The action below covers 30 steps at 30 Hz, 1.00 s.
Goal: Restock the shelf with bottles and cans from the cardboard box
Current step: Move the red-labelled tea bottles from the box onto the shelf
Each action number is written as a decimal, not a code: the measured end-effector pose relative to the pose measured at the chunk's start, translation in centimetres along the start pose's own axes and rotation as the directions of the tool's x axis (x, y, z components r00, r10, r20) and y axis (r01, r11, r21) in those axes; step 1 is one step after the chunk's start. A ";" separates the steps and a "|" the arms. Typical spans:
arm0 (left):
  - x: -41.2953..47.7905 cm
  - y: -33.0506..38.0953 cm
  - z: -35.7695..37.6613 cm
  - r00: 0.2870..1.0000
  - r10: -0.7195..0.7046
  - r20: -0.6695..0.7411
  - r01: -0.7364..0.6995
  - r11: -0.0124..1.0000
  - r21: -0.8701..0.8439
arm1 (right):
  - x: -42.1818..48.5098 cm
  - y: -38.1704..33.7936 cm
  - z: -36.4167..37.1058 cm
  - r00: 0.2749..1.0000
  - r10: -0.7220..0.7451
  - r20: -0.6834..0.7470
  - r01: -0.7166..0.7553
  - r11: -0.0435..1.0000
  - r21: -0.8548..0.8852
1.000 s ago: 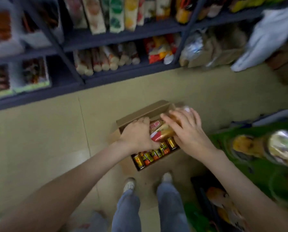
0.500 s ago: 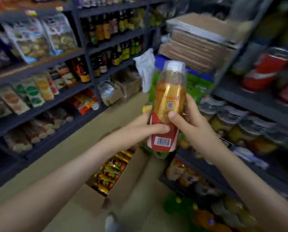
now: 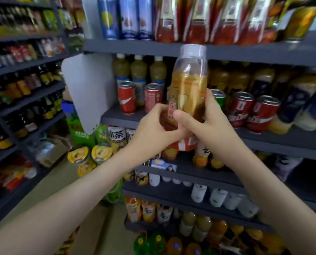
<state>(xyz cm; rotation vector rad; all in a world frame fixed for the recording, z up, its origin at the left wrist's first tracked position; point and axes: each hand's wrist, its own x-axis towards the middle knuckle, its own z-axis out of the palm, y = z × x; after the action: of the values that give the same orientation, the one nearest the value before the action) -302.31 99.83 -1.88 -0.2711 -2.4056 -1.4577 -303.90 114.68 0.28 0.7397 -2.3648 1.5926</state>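
Observation:
I hold an amber drink bottle (image 3: 189,83) with a white cap and a red label upright in front of the drinks shelf (image 3: 227,50). My left hand (image 3: 151,127) grips its lower part from the left, and my right hand (image 3: 206,120) wraps it from the right with the thumb across the label. The bottle stands level with the shelf row of red cans (image 3: 126,97) and tall juice bottles (image 3: 138,69). A corner of the cardboard box (image 3: 69,243) with cans shows at the bottom edge, mostly hidden by my left forearm.
Dark grey shelves packed with bottles and cans fill the right side. A second shelf unit (image 3: 24,61) lines the left of the aisle. A white sign panel (image 3: 88,89) hangs off the shelf end. Green packs (image 3: 83,133) and a box of goods stand on the beige floor (image 3: 48,183).
I lifted the bottle out of the box with both hands and turned right to face the drinks shelf. The bottle is now higher and closer to the can row.

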 end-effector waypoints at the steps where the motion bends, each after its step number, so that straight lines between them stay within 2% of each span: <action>1: 0.3 1.0 0.6 0.998 0.056 -0.010 -0.055 0.998 0.044 | -0.1 -0.3 -0.7 0.998 -0.009 -0.065 0.009 1.000 -0.003; 3: 1.1 2.7 1.2 0.989 0.146 0.015 -0.147 0.987 0.065 | -0.3 -1.0 -2.4 0.985 -0.049 -0.166 0.051 0.999 0.005; 5: 2.6 4.0 1.0 0.976 0.198 0.096 -0.200 0.980 0.010 | 0.0 -1.7 -4.4 0.981 -0.063 -0.186 0.075 0.996 0.056; 8: 4.9 5.6 0.4 0.937 0.256 0.239 -0.236 0.966 -0.110 | 1.0 -2.5 -7.5 0.978 -0.026 -0.207 0.078 0.965 0.250; 10: 6.2 6.7 0.2 0.905 0.275 0.325 -0.202 0.949 -0.242 | 1.9 -3.1 -9.2 0.975 -0.017 -0.222 0.097 0.930 0.354; 12: 7.4 8.1 0.2 0.893 0.298 0.337 -0.194 0.931 -0.309 | 3.0 -3.6 -10.6 0.972 -0.048 -0.230 0.130 0.925 0.356; 14: 8.5 9.5 0.5 0.902 0.333 0.274 -0.251 0.922 -0.297 | 4.0 -3.9 -12.0 0.975 -0.080 -0.207 0.146 0.933 0.330; 18: 10.6 11.5 1.5 0.878 0.457 0.142 -0.451 0.889 -0.074 | 6.1 -4.6 -14.8 0.986 -0.089 -0.141 0.117 0.972 0.206; 22: 13.5 12.5 1.5 0.848 0.491 0.197 -0.505 0.863 0.023 | 8.7 -4.3 -16.5 0.972 -0.088 -0.217 0.128 0.976 0.175; 24: 15.6 12.3 1.0 0.804 0.564 0.186 -0.594 0.770 0.232 | 10.2 -4.1 -17.0 0.961 -0.084 -0.265 0.133 0.976 0.171; 26: 17.7 11.4 0.4 0.731 0.674 0.105 -0.638 0.620 0.457 | 11.7 -4.1 -17.4 0.944 -0.083 -0.318 0.136 0.980 0.148; 28: 19.7 10.3 0.0 0.689 0.722 0.053 -0.580 0.507 0.637 | 13.4 -3.4 -17.9 0.932 -0.061 -0.357 0.106 0.988 0.108; 30: 21.3 9.4 0.0 0.730 0.680 0.059 -0.460 0.427 0.779 | 14.7 -2.4 -18.4 0.927 -0.048 -0.373 0.076 0.995 0.060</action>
<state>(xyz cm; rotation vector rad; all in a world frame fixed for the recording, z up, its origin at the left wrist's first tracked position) -319.18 104.17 13.58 -0.5758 -2.1139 -0.0923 -317.36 126.33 15.90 0.4682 -2.0036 1.6326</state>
